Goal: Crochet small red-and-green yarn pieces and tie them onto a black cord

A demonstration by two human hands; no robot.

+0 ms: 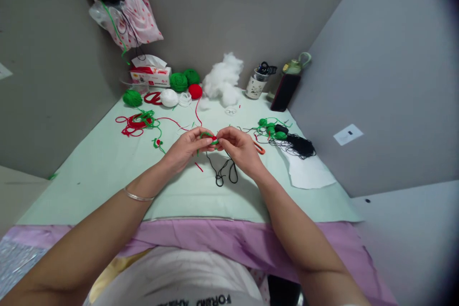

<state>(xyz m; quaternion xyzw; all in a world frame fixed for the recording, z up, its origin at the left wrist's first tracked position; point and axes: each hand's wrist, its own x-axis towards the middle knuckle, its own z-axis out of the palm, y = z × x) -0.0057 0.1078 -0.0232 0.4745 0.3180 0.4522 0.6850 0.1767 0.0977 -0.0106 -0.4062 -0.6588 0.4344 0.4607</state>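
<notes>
Between my two hands, above the middle of the pale green tabletop, is a small crocheted piece in red, white and green. My left hand pinches its left side between thumb and fingers. On the other side, the fingertips of my right hand close on its right edge. A black yarn strand hangs below the hands and loops on the table. Beside my right hand lies an orange-handled tool, partly hidden. A similar small crocheted piece rests left of my left hand.
Green yarn balls, a white ball, a red ball and white stuffing line the back. Tangled red yarn lies left. Black yarn and white paper lie right, near a phone and a cup.
</notes>
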